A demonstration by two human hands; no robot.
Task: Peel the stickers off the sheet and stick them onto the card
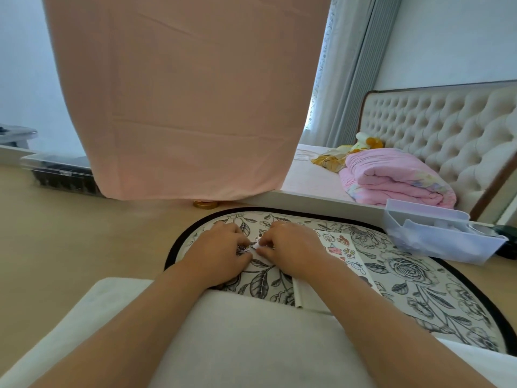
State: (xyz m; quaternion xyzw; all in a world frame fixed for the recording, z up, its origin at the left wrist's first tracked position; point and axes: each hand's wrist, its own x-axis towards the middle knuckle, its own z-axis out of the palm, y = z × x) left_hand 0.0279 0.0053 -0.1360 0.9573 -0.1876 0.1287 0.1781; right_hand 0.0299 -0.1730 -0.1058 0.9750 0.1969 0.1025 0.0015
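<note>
Grip: left hand and right hand curled, pinching small white piece between them, mid-mat | sheet: flat, partly under right hand, long axis toward near-right edge | nearer: right hand

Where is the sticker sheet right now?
In the head view, the sticker sheet lies flat on the floral mat, immediately right of the right hand. The forearm hides its left edge, and the clear plastic bin sits further right.
</note>
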